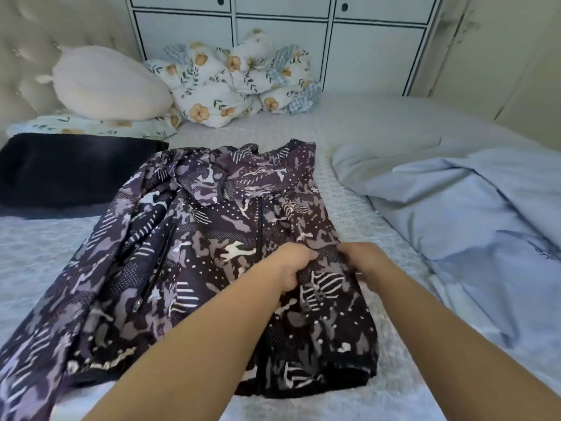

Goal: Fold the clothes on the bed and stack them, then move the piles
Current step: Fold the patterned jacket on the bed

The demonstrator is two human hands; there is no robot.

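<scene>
Head view: patterned jacket (194, 253) spread on bed (364, 165), unfolded. Both hands, left (296, 265) and right (362, 261), pinching its right side. Black folded garment (69, 171) beyond jacket; folding barely begun.

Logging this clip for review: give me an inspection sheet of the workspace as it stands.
Surface: bed, pale textured cover.
Job's things: patterned jacket spread out, zip up; black garment folded at left.
Clutter: blue duvet at right; floral bedding and white cushion at the head.
Grippers: left hand and right hand both grip the jacket's right side.
Cables: nothing seen.
Surroundings: white cabinets, tufted headboard.
</scene>
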